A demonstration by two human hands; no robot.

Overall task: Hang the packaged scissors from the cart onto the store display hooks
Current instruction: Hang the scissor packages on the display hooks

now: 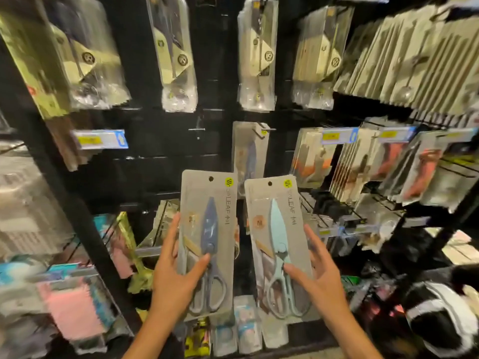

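My left hand (pixel 173 278) grips a grey card pack of dark blue scissors (pixel 207 229), thumb across its front. My right hand (pixel 317 281) holds a second pack with light blue scissors (pixel 278 229) the same way. Both packs stand upright, side by side, hang holes at the top, in front of the black display wall. Just above and between them, one matching blue scissors pack (pixel 250 156) hangs on a hook (pixel 267 128). A bare hook (pixel 198 129) juts from the wall to its left.
Rows of packaged scissors and tools (pixel 256 55) hang across the upper hooks, with more packs (pixel 388 161) crowded at the right. Price tags (pixel 102 139) stick out on hook ends. Lower shelves hold pink and blue cloths (pixel 70 307) and small packets.
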